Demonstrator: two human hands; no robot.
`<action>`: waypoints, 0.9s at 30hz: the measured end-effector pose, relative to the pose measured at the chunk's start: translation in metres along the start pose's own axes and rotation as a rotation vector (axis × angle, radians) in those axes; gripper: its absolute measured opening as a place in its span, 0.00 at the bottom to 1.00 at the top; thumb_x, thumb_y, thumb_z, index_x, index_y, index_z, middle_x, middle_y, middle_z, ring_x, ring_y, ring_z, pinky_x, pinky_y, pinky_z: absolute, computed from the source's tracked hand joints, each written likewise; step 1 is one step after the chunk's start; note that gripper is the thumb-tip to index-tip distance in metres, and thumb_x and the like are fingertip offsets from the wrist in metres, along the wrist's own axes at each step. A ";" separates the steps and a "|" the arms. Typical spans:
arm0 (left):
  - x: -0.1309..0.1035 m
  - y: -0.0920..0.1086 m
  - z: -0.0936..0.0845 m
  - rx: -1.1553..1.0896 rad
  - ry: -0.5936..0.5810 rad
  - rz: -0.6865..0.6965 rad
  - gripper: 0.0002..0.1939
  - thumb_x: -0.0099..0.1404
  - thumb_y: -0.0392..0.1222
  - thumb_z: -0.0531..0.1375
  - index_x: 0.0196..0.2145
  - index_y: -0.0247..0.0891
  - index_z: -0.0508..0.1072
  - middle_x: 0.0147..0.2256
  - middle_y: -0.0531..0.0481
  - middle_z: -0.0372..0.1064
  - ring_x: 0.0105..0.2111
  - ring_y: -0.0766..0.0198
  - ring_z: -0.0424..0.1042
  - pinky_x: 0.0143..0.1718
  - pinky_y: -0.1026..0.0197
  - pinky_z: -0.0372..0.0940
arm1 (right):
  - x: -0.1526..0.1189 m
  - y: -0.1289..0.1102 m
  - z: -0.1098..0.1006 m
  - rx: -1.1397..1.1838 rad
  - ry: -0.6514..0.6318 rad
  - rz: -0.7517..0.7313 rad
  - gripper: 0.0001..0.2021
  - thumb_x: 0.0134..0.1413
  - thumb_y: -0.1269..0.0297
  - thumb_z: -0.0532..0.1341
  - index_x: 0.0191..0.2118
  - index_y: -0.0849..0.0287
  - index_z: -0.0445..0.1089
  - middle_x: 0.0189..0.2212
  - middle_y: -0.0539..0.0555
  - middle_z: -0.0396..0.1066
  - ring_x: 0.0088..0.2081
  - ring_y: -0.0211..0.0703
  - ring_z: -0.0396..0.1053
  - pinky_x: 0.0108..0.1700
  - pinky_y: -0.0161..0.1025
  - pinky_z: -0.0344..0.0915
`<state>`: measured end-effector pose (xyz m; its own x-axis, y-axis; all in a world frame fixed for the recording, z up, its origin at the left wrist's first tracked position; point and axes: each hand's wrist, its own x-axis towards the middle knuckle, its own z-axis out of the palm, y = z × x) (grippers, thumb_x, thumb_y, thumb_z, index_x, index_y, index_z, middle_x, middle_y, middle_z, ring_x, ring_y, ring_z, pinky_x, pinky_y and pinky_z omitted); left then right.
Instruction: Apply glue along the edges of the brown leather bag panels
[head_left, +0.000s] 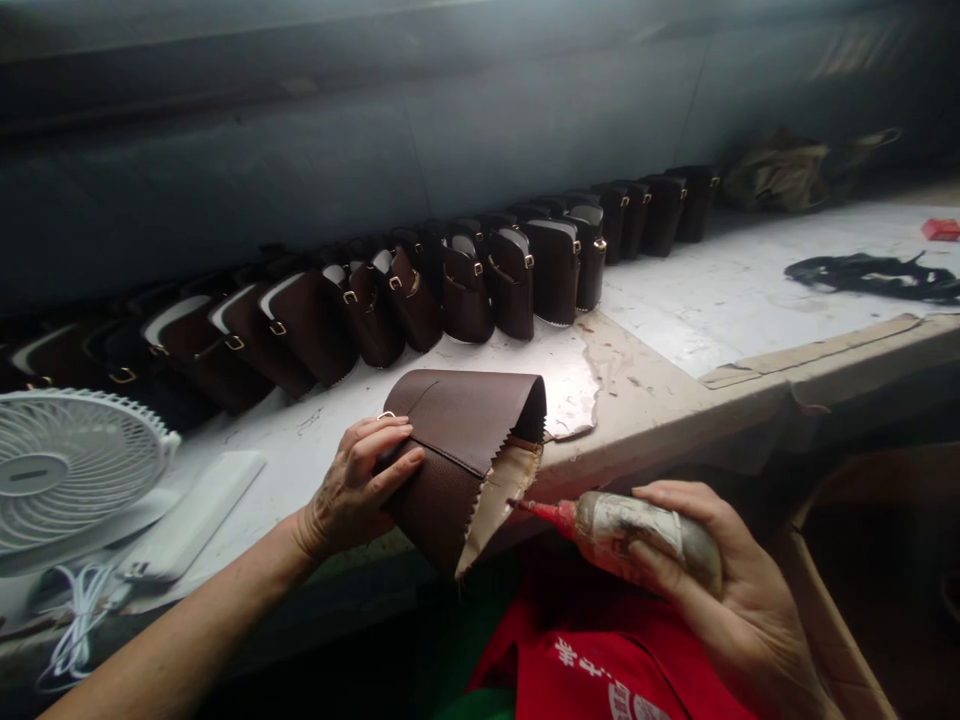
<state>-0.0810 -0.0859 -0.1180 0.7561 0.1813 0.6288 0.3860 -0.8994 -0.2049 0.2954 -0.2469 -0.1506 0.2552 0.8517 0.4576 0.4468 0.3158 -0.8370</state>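
Note:
My left hand (358,480) grips a brown leather pouch (457,440) at the table's front edge, its open end with a zigzag-cut rim and tan lining turned to the right. My right hand (720,590) holds a glue bottle (637,535) with a red nozzle. The nozzle tip touches the tan lining just inside the pouch's opening.
A long row of finished brown pouches (360,300) with gold buckles leans along the back of the white table (720,290). A white fan (67,470) and a white cable (75,630) sit at the left. Black straps (870,275) lie far right. Red cloth (592,650) covers my lap.

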 end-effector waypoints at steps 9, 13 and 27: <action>0.003 0.005 -0.008 0.060 -0.029 -0.019 0.39 0.66 0.38 0.62 0.72 0.47 0.56 0.67 0.33 0.62 0.65 0.38 0.66 0.60 0.32 0.65 | -0.007 -0.007 -0.004 0.030 -0.036 0.013 0.14 0.65 0.60 0.69 0.54 0.50 0.74 0.52 0.54 0.74 0.51 0.47 0.76 0.51 0.37 0.73; 0.004 0.009 -0.011 0.064 -0.016 -0.024 0.36 0.67 0.38 0.61 0.71 0.48 0.58 0.64 0.35 0.66 0.63 0.40 0.68 0.58 0.35 0.66 | -0.007 -0.011 -0.004 -0.023 -0.014 -0.005 0.13 0.65 0.61 0.69 0.53 0.50 0.74 0.51 0.55 0.74 0.49 0.47 0.76 0.51 0.38 0.74; 0.000 0.016 -0.011 0.134 0.048 0.005 0.27 0.71 0.38 0.59 0.66 0.46 0.64 0.58 0.36 0.71 0.60 0.40 0.70 0.56 0.36 0.65 | 0.000 -0.002 -0.004 0.006 -0.056 -0.038 0.13 0.65 0.61 0.69 0.53 0.51 0.74 0.50 0.55 0.74 0.48 0.47 0.77 0.49 0.37 0.76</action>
<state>-0.0809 -0.1050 -0.1130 0.7332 0.1543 0.6623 0.4515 -0.8387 -0.3044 0.2976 -0.2494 -0.1479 0.1900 0.8610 0.4717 0.4500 0.3507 -0.8213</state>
